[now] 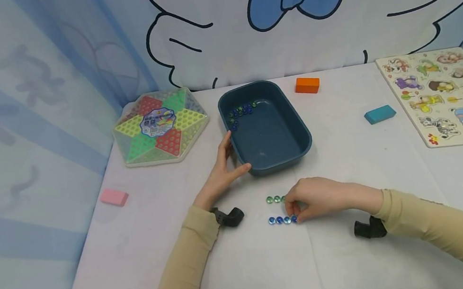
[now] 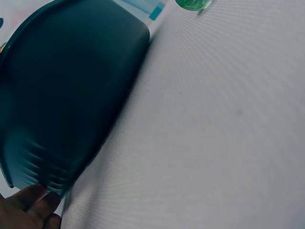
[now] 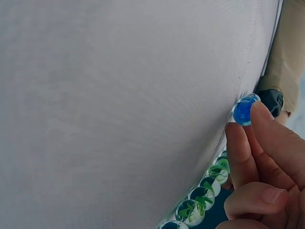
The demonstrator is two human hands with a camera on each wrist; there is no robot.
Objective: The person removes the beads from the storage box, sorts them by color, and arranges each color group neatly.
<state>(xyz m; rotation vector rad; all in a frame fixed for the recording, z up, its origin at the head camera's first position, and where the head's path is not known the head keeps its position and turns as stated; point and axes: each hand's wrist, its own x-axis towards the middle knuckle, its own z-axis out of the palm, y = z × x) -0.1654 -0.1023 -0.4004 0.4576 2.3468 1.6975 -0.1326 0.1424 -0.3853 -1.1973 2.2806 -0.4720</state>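
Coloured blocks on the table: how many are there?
3: a pink block on the left, an orange block right of the tray, and a teal block near the animal board.

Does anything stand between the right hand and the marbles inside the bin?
Yes: the near wall of the bin rises between the right hand and the marbles inside. The low green marble row also lies near that line. The left hand, at the bin's left side, seems off it.
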